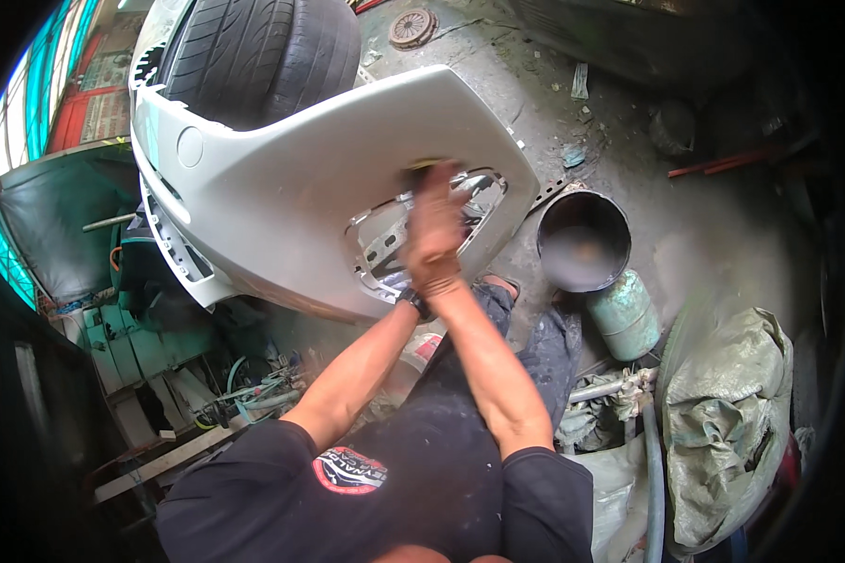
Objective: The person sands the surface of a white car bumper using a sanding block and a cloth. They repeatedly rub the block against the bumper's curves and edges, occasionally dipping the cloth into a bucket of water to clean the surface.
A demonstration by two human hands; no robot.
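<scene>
A white car bumper [347, 178] stands tilted in front of me, with an oblong opening [376, 249] near its right end. My right hand [437, 216], blurred by motion, reaches up over this opening. At its fingertips is a small dark pad with a yellowish edge [422, 169], against the bumper's surface above the opening; its exact kind is smeared. My left hand [415, 258] overlaps the right one close to the wrist, and its fingers are mostly hidden. A black watch [411, 300] circles my left wrist.
Tyres [253, 56] are behind the bumper. To the right stand a dark open drum [584, 242] and a worn green cylinder [622, 314]. A crumpled woven sack [732, 422] lies at lower right. A round clutch disc [412, 28] rests on the far floor. Cluttered parts [253, 385] fill the left.
</scene>
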